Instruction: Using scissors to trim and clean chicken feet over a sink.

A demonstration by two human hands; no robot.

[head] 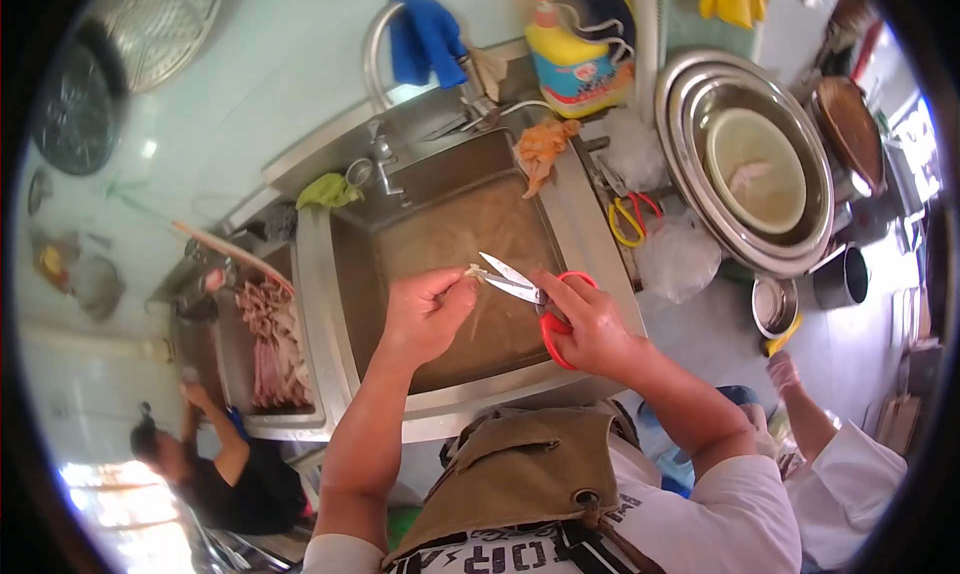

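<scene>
Over the sink basin [346,289], my left hand [429,313] pinches a small pale piece of food [474,271], mostly hidden by the fingers. My right hand [600,326] grips red-handled scissors [541,295] with the blades spread apart. One blade tip reaches the piece at my left fingertips; the other points up and away from it. Cloudy brownish water [480,221] lies in the basin beneath both hands.
Raw pale-pink meat pieces [274,341] fill the left sink, where another person [217,469] works. A faucet [384,157], orange cloth [544,150] and soap bottle [574,71] line the back. Nested steel basins [679,131] and more scissors [630,217] stand right, near another person's arm [802,416].
</scene>
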